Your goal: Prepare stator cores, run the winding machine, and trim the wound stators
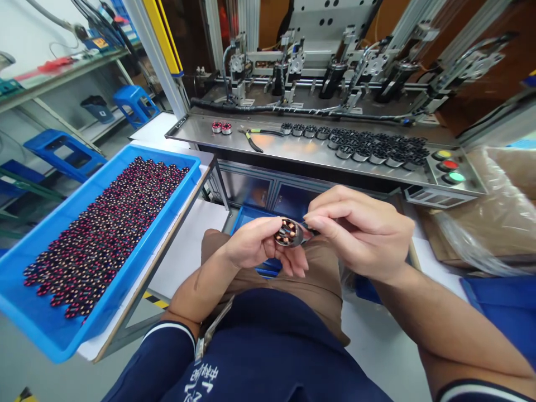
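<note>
In the head view my left hand (pixel 255 245) is closed round a small motor stator (pixel 288 232), its copper windings facing up toward me. Just right of it, my right hand (pixel 360 229) is in a pinch, thumb against forefinger, at the stator's side. A small dark bit shows at those fingertips, too small to name. Beyond both hands, on the steel ledge (pixel 234 144), lie pliers (pixel 253 140) with green-and-black handles. Two red-topped stators (pixel 221 128) stand left of the pliers, and rows of black stators (pixel 377 146) stand to the right.
To the left, a blue tray (pixel 190 162) holds many stators on a table. A machine with several clamps (pixel 295 64) rises behind the ledge. Yellow, red and green buttons (pixel 448 165) sit at the ledge's right end. Plastic-wrapped cartons (pixel 494 218) stand at far right.
</note>
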